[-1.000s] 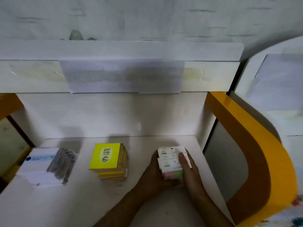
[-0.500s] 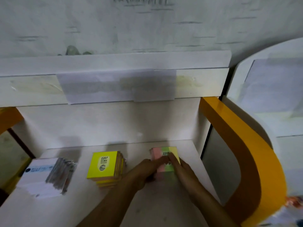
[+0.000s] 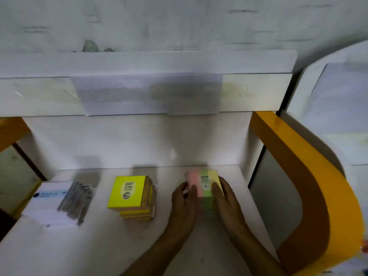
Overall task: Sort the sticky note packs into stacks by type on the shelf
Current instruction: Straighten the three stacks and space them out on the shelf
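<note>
The pink-green-yellow stack [image 3: 203,188] stands at the shelf's [image 3: 99,246] right, left hand [image 3: 184,198] and right hand [image 3: 224,196] curled against its sides, squaring it. The yellow stack [image 3: 130,193] and white packs [image 3: 49,202] look sorted; little seems left.

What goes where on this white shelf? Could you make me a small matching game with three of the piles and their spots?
Things:
1. yellow stack of sticky note packs marked 2207
2. pink, green and yellow striped stack marked 2209
3. white flat packs with grey clear-wrapped packets on top

Places:
A. between both hands
B. far left of the shelf
C. middle of the shelf, untouched

Pairs: 1-C, 2-A, 3-B
</note>
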